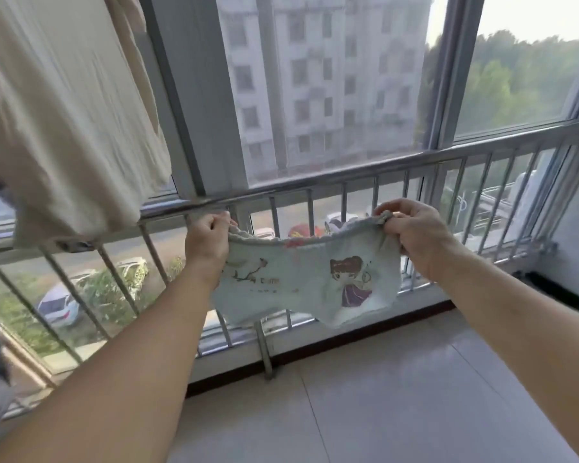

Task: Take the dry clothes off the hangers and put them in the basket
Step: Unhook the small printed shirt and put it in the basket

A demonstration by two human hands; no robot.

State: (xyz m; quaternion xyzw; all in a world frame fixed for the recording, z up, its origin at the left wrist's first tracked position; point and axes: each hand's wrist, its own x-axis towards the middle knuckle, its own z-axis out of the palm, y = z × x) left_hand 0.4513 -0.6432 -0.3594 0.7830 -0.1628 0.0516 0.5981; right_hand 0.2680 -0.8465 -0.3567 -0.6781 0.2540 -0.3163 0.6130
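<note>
Currently 2 hands grip 1 small printed garment (310, 282) by its waistband: left hand (208, 243) and right hand (411, 233) each pinch a corner, stretched before the railing (315, 185). Basket not visible. Risk: loosening either pinch drops it to the floor.

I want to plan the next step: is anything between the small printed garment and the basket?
That cannot be judged: no basket is in view. The left hand and right hand hold the printed garment stretched in free air before the railing, above bare floor.
</note>
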